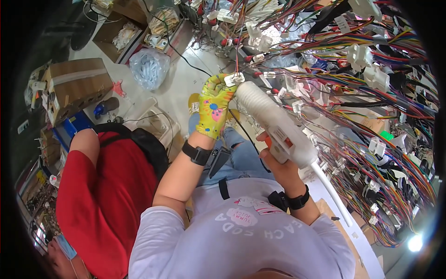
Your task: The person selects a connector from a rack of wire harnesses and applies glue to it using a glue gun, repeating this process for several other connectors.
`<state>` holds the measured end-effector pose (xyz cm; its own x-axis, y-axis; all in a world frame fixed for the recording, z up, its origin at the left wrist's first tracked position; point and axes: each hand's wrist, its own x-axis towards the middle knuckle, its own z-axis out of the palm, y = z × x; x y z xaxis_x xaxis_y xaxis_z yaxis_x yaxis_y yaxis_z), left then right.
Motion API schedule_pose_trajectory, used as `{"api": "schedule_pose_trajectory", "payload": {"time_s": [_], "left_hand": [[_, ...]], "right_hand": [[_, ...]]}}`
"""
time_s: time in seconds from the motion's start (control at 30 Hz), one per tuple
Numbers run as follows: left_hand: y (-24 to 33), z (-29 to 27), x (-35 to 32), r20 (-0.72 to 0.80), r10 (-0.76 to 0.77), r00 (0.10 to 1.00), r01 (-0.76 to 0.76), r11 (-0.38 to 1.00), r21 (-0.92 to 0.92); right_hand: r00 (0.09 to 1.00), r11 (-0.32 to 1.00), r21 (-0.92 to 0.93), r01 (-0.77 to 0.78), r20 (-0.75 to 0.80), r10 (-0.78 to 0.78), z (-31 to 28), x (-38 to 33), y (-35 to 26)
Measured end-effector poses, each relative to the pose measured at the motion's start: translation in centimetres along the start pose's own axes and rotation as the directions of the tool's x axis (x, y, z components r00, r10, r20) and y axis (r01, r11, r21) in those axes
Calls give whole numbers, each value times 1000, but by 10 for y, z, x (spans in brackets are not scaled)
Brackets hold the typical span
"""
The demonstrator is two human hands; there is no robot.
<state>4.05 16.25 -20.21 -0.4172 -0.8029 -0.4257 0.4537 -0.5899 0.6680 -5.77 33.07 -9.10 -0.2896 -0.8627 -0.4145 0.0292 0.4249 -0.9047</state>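
Note:
My left hand, in a yellow flowered glove, is closed with its fingertips on a white plastic connector. Thin wires run up from that connector toward the hanging harnesses. Bare, my right hand wraps the handle of a whitish glue gun with an orange trigger. The gun's ribbed front end points up and left, close beside the connector. Out of its back sticks a long white glue stick. The gun's very tip is hidden behind the connector and glove.
Bundles of coloured wires with white connectors crowd the right side. At left, a person in a red top sits close by. Beyond are a cardboard box, a clear bag of whitish sticks and a white plastic stool. A black cable crosses the middle.

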Motion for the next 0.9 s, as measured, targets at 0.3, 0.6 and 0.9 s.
{"api": "schedule_pose_trajectory", "payload": {"time_s": [0.3,0.6,0.9], "left_hand": [[4,9,-4,-19,11,1000,-10,998,63],[2,3,-5,1,23,1000,-23,999,47],[3,4,-4,-19,7,1000,-6,998,57]], "right_hand": [[997,994,93,50,-66,-44,2,0,3],[997,988,154,6,-79,6,3,-1,3],[998,995,102,-4,-54,10,2,2,-5]]}}
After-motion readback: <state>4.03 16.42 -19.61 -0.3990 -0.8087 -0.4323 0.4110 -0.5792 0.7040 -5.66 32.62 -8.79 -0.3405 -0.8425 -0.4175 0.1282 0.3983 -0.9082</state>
